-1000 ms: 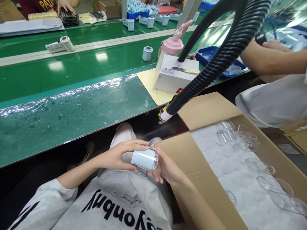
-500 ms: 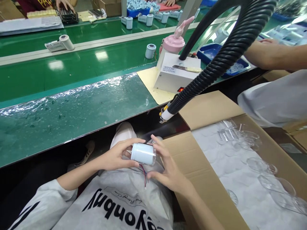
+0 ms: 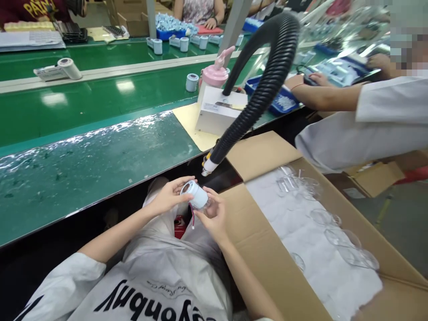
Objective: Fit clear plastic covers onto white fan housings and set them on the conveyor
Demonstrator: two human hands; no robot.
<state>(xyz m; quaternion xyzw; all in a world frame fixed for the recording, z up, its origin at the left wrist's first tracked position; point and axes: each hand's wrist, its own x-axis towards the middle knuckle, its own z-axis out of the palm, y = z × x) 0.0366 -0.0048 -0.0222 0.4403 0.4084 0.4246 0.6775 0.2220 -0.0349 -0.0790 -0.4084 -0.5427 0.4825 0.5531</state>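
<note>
A person wearing a white top holds a pale blue cylinder [image 3: 195, 194] in both hands above the lap, tilted, its open end facing about 10 o'clock; clock directions are taken from this cylinder. The left hand [image 3: 169, 194] has thumb and fingers curved partway closed around the blue body. The right hand [image 3: 214, 217] is cupped, thumb and fingers bent around a clear cover [image 3: 207, 207] at the cylinder's lower end. Red and dark wires [image 3: 192, 215] hang down toward 6 o'clock. Near the hands at 1 o'clock is a nozzle [image 3: 209, 166] on a thick black ribbed hose [image 3: 282, 55]; farther that way stands a white machine box [image 3: 211, 118]. At 12 o'clock, well apart, another blue cylinder [image 3: 191, 82] stands upright on a green belt [image 3: 140, 96]. An open cardboard box [image 3: 252, 234] spreads from 2 to 5 o'clock, with clear cups [image 3: 288, 182] lying on white sheeting [image 3: 284, 223]. At 2 o'clock, a co-worker's forearm [image 3: 334, 97] reaches toward blue trays
</note>
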